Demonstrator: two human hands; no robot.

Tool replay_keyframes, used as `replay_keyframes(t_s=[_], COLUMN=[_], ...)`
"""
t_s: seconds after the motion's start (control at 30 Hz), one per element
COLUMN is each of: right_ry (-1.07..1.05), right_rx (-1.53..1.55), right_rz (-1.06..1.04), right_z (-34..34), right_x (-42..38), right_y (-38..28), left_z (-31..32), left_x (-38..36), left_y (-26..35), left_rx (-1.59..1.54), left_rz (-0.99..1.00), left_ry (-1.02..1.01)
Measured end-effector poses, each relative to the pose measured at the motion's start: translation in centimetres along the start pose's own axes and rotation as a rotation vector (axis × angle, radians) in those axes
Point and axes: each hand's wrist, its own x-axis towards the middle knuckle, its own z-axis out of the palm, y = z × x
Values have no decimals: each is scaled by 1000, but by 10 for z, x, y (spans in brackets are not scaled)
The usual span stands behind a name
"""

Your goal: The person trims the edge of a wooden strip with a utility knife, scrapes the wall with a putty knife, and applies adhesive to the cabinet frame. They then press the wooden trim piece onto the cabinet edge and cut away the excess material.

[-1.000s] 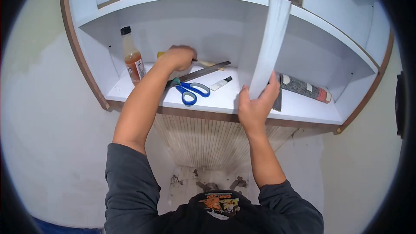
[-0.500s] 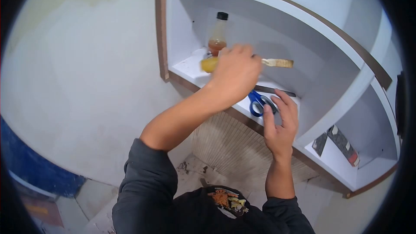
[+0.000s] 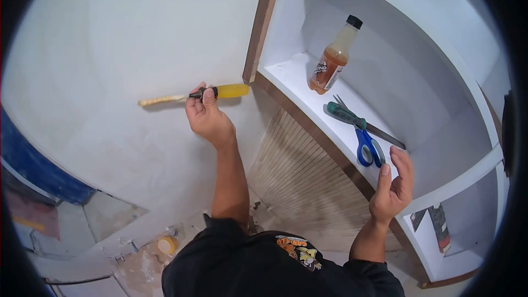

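Note:
In front of the white wall, my left hand (image 3: pixel 212 121) is closed around a yellow-handled tool (image 3: pixel 234 91). Its black collar is between my fingers, and a tan, wrapped-looking shaft points left, close to the wall. My right hand (image 3: pixel 391 192) holds nothing, thumb and fingers apart, at the shelf's front edge. Right beside its fingertips are blue-handled scissors (image 3: pixel 364 151). A tool with a green handle (image 3: pixel 346 115) and a long dark blade lies across the scissors on the white shelf (image 3: pixel 286 72). Further back on that shelf stands a bottle of brown liquid (image 3: pixel 330 66) with a black cap.
The cabinet's brown edge (image 3: pixel 313 124) runs diagonally below the shelf, above a ribbed panel (image 3: pixel 297 168). A lower compartment at right holds a dark flat bar (image 3: pixel 438 225) with a red end. A blue object (image 3: pixel 47 168) is at far left; a yellow round item (image 3: pixel 166 245) lies low down.
My left hand has carried the yellow-handled tool left from over the shelf to the wall, and its shaft now points left. The view has turned left. My right hand stays by the scissors, fingers apart.

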Motion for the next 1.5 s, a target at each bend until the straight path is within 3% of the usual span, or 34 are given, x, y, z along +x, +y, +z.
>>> replay_keyframes(t_s=[0.13, 0.23, 0.37, 0.47, 0.6, 0.7, 0.8, 1.1, 1.2, 1.3, 1.4, 1.5], right_ry=[-12, -18, -53, -24, -17, -10, -18, 11, 0, 23, 7, 11], right_rx=[-10, -6, -22, 1, 10, 3, 15, 10, -13, 6, 0, -9], right_rz=[8, 4, -24, -6, -13, -7, -7, 1, -7, -9, -14, -21], right_z=[-6, -9, -20, -26, -30, -34, -35, -26, -27, -27, -27, -28], right_x=[-5, -8, -10, -12, -12, -14, -16, -15, -15, -16, -14, -16], right_y=[5, 8, 5, 6, 7, 7, 6, 18, 17, 23, 19, 22], left_z=[12, 9, 15, 15, 24, 33, 38, 72, 81, 93, 101, 114], left_x=[-7, -8, -12, -10, -11, -9, -4, 9, 20, 21, 24, 30], left_y=[18, -11, -23, -9, -26, -12, -20, 9, -6, 17, 7, 23], left_rx=[85, 78, 112, 47, 30, -10, 5, -41, -84, -48, -72, -90], left_rz=[-39, 81, -118, -27, -23, 57, -2, 79, 60, 79, 101, 92], left_ry=[217, 193, 179, 255, 79, 119, -7, 6, -111, -15, -121, -44])
